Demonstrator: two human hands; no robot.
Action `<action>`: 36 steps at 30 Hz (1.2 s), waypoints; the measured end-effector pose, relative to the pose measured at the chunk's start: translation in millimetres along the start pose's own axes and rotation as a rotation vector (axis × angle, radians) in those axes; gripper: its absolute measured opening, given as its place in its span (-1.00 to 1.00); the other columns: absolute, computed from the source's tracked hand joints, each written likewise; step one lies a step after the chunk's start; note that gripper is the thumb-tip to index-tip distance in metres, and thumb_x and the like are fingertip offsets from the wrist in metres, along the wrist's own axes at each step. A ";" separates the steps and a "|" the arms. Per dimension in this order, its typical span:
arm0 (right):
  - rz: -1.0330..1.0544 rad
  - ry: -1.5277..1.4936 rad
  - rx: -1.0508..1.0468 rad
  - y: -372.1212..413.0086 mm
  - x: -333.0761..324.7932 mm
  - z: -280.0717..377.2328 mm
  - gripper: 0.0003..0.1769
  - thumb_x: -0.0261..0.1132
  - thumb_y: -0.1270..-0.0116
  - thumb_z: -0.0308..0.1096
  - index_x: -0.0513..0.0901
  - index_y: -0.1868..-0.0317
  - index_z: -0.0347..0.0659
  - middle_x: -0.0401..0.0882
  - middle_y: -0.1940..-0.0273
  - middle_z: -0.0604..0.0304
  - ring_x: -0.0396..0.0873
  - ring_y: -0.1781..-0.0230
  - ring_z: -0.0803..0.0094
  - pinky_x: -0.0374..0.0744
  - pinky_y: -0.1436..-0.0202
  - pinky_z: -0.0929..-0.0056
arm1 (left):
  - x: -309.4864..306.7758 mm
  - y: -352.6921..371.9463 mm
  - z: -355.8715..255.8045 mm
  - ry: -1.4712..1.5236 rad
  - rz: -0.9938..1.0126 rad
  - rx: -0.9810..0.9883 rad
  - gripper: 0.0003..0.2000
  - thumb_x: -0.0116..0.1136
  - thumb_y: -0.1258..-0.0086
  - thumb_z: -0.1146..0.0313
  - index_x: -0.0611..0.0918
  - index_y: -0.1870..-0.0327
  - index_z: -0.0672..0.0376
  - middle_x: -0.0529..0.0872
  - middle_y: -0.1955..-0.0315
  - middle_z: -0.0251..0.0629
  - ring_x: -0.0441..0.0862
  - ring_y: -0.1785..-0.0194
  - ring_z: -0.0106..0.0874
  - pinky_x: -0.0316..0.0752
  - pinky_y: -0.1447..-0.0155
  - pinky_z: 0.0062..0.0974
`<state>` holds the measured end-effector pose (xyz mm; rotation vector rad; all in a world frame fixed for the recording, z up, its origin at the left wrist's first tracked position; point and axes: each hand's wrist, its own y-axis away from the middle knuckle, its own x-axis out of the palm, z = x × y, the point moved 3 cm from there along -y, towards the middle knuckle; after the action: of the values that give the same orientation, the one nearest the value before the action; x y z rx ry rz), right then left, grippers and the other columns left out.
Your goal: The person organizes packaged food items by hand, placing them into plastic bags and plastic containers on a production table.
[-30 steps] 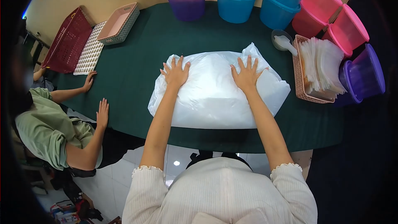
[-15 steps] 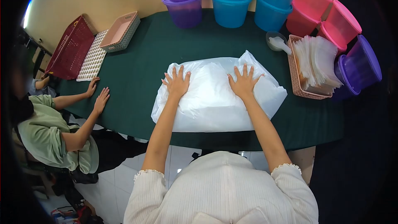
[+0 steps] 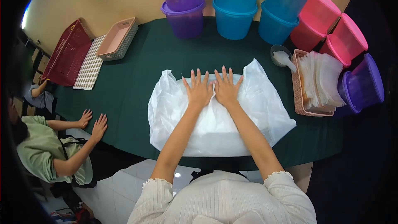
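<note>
A large white plastic bag (image 3: 215, 137), bulky and creased, lies on the dark green tablecloth (image 3: 124, 83) in front of me. My left hand (image 3: 199, 90) rests flat on top of it with fingers stretched toward the far edge. Close beside it, thumbs nearly touching, my right hand (image 3: 226, 89) presses flat on the same bag. A fold of plastic stands up between the two hands. Loose corners of the bag rise to the left and right of them. What the bag contains is hidden.
Stacked lidded tubs in purple (image 3: 183, 20), blue (image 3: 236, 20) and pink (image 3: 346, 41) line the back. At right, a basket (image 3: 299, 99) holds clear plastic sheets beside a bowl with a scoop (image 3: 284, 58). Baskets (image 3: 68, 58) stand left; a co-worker's hands (image 3: 98, 127) rest on the table edge.
My hands have slid inward from far apart to side by side on the bag. The plastic has bunched between them, and the camera view has shifted slightly.
</note>
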<state>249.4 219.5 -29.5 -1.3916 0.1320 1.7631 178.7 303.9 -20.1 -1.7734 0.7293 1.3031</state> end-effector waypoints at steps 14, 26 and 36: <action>0.030 -0.202 -0.004 34.5 53.4 -26.3 -0.55 0.03 -0.27 -0.22 0.34 -0.17 -0.10 0.26 -0.20 -0.01 0.15 -0.25 0.02 -0.14 -0.31 -0.20 | 25.2 9.7 -7.8 0.213 0.030 -0.083 -0.59 -0.13 -0.23 0.21 0.45 -0.13 0.00 0.21 -0.26 -0.18 -0.08 -0.38 -0.13 -0.33 -0.34 0.04; 0.058 -0.421 0.015 29.9 70.1 -28.7 -0.42 0.03 -0.21 -0.45 0.17 -0.28 -0.22 0.14 -0.24 -0.18 0.06 -0.28 -0.07 0.06 -0.33 0.25 | 34.6 7.2 -2.5 0.041 0.095 0.001 -0.55 -0.11 -0.24 0.11 0.41 -0.16 -0.02 0.17 -0.28 -0.19 -0.14 -0.39 -0.12 -0.22 -0.31 0.13; -0.124 0.128 -0.106 -18.5 -85.7 -49.8 -0.64 0.09 -0.14 -0.35 0.49 0.02 -0.22 0.27 -0.20 0.02 0.07 -0.31 0.11 0.02 -0.29 -0.06 | -47.2 -18.9 50.2 0.081 0.084 -0.096 -0.54 -0.20 -0.32 0.03 0.34 -0.23 -0.07 0.17 -0.28 -0.12 -0.11 -0.40 -0.14 -0.40 -0.32 0.11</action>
<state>299.2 156.2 31.1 -1.5558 0.0202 1.5990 155.1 356.3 22.4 -1.8989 0.8059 1.3481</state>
